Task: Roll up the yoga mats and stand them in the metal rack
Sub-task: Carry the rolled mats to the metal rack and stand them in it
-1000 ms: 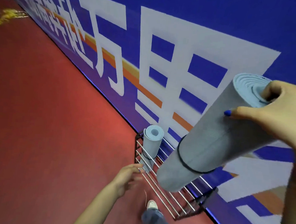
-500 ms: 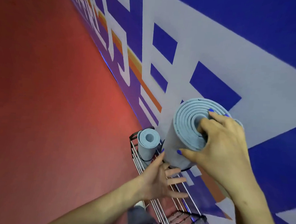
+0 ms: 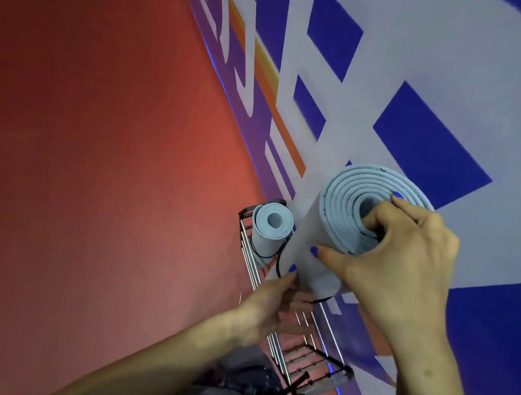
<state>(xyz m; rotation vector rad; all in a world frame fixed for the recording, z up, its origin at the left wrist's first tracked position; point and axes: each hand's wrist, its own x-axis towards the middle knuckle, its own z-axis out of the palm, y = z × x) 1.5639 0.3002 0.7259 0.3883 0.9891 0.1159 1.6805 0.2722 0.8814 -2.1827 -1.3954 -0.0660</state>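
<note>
Pale-blue rolled foam mat (image 3: pixel 316 254) is descending into the metal wire rack (image 3: pixel 275 346); my right hand (image 3: pixel 400 265) is gripping its top, left hand (image 3: pixel 265 306) steadying low; it may snag a rail.

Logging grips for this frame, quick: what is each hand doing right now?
Left hand: touches the lower side of the big rolled mat; grip cannot be told.
Right hand: grips that mat's top end.
</note>
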